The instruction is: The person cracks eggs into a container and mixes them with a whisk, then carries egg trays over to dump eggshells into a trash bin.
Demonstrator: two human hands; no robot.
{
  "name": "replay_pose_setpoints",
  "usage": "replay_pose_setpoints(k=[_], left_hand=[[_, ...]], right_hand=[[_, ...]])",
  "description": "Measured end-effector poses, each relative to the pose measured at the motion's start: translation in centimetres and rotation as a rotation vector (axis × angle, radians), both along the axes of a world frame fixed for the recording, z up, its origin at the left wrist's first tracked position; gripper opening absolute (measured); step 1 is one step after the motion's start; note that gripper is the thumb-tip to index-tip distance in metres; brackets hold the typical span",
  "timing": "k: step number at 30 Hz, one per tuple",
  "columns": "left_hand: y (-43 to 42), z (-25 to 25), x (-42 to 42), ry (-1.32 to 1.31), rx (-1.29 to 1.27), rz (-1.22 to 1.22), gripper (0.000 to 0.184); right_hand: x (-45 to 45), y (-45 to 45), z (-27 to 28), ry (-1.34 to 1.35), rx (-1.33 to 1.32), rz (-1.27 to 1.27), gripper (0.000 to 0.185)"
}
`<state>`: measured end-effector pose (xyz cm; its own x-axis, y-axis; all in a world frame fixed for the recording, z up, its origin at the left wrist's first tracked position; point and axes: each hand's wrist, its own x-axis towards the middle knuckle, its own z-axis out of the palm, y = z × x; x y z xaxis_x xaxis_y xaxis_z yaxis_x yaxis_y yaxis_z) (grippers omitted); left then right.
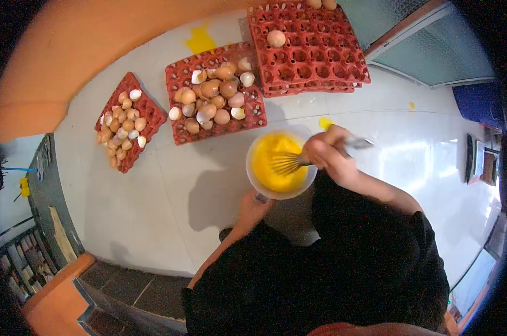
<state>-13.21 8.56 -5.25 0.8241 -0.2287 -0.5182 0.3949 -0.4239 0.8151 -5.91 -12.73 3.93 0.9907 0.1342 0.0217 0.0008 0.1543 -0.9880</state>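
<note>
My right hand [333,152] is closed round the handle of a metal wire whisk [288,163]. The whisk's wires dip into yellow beaten egg [266,150] inside a pale, translucent plastic jug [251,178]. Below the jug, my left hand [255,208] is closed on its handle, with the fingers partly hidden. Just beyond the jug lies a red egg tray [179,134] heaped with cracked brown eggshells [210,89]. A smaller-looking red tray [152,112] to the left also carries broken shells [121,126].
Stacked red egg trays [320,56] stand at the back, with a whole egg [276,38] in the top one. Yellow spills [200,39] mark the white tiled surface [169,179]. A glass-paned frame [433,53] borders the back right, an orange wall [68,50] the left.
</note>
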Motion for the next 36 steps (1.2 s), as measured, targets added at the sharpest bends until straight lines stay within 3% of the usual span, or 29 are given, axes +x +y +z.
replay_pose_setpoints(k=[3, 5, 7, 10, 11, 12, 14, 15, 17, 20, 24, 26, 27, 29, 30, 33, 34, 36], left_hand=[[-0.1, 1.4, 0.6, 0.079, 0.122, -0.092, 0.034], [0.1, 0.1, 0.7, 0.095, 0.193, -0.159, 0.037], [-0.2, -3.7, -0.3, -0.100, 0.062, 0.015, 0.038], [0.1, -4.5, 0.7, -0.410, -0.024, 0.103, 0.038], [0.7, -4.1, 0.9, -0.501, -0.031, 0.115, 0.038], [1.6, -3.7, 1.1, -0.340, 0.070, 0.024, 0.036], [2.6, -2.9, 3.5, -0.048, 0.238, -0.124, 0.034], [2.5, -2.3, 4.1, -0.092, 0.164, -0.112, 0.033], [2.2, -1.3, 5.1, -0.196, 0.022, -0.072, 0.031], [2.2, -0.7, 6.3, -0.186, 0.112, -0.126, 0.032], [2.6, -2.4, 7.5, -0.189, 0.060, -0.054, 0.027], [3.3, -3.2, 8.4, -0.043, -0.108, -0.007, 0.025], [3.5, -3.3, 8.7, -0.047, -0.030, -0.038, 0.024], [3.5, -3.2, 10.3, -0.083, 0.129, -0.115, 0.023], [3.4, -2.4, 10.6, -0.188, 0.030, -0.096, 0.022], [3.2, 0.1, 9.1, -0.312, -0.086, -0.084, 0.020], [3.2, 0.4, 8.9, -0.229, 0.026, -0.080, 0.021], [2.9, 0.7, 8.6, -0.330, 0.062, -0.118, 0.024]], right_hand=[[-1.0, 0.1, 1.4, -0.323, -0.091, 0.006, 0.020], [-2.4, -1.1, -7.3, -0.037, -0.029, 0.002, 0.019], [-0.5, -0.5, -5.7, -0.115, -0.161, 0.086, 0.019], [0.4, -0.2, -1.0, -0.017, -0.002, 0.088, 0.018], [0.5, 0.2, 0.7, -0.149, 0.031, 0.076, 0.017], [0.6, 0.5, 2.3, -0.280, 0.065, 0.065, 0.015], [0.9, -0.2, -1.4, -0.238, -0.272, -0.024, 0.016], [1.0, 0.6, -4.5, -0.155, -0.185, -0.033, 0.017], [2.1, 0.8, -4.8, 0.155, 0.030, 0.029, 0.018], [3.6, 2.2, 0.8, 0.235, 0.416, 0.000, 0.018], [4.1, 0.8, 2.8, -0.123, 0.310, 0.019, 0.021], [4.2, 1.4, 0.5, 0.106, 0.073, -0.216, 0.021], [4.5, 0.8, -2.7, 0.017, -0.195, -0.203, 0.020], [5.7, -0.3, -4.8, 0.205, 0.016, 0.051, 0.014], [6.4, -1.0, -4.7, 0.259, 0.158, 0.109, 0.015], [7.9, -2.3, -3.2, 0.469, 0.530, 0.034, 0.027], [8.9, -3.1, -2.4, 0.478, 0.536, -0.013, 0.031], [11.5, -5.5, -1.0, 0.510, 0.561, -0.108, 0.040]])
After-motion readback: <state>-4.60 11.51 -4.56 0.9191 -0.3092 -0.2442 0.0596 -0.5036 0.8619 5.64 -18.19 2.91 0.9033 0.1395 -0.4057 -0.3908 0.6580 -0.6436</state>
